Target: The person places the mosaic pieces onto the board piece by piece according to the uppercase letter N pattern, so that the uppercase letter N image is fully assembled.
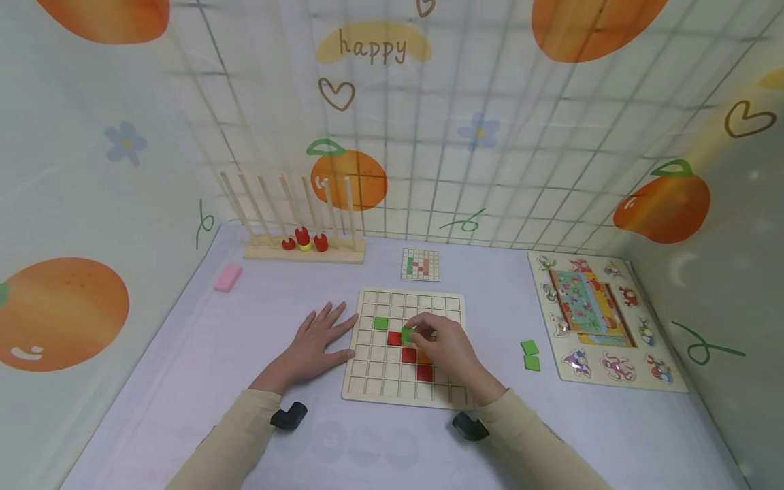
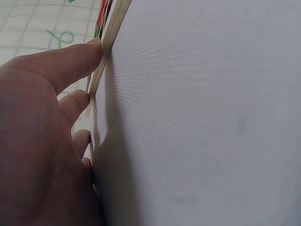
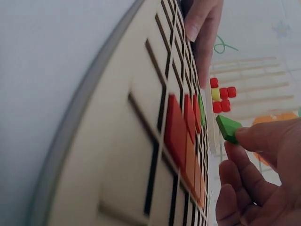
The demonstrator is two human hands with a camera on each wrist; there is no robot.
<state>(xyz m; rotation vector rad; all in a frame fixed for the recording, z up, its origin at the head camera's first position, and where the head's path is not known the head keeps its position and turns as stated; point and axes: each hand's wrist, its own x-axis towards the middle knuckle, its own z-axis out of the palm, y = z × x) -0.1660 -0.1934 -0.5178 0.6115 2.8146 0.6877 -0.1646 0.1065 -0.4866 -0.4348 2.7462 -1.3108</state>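
Observation:
A wooden grid board lies on the table, holding a green square tile and a diagonal of red tiles. Orange tiles sit beside the red ones, partly covered in the head view by my right hand. That hand pinches another green tile between thumb and fingertip, raised off the board in the right wrist view. My left hand rests palm down with spread fingers, its thumb and index fingertip touching the board's left edge.
Loose green tiles lie right of the board. A small pattern card is behind it. A peg rack with red and yellow beads stands at the back left, near a pink block. A picture puzzle lies far right.

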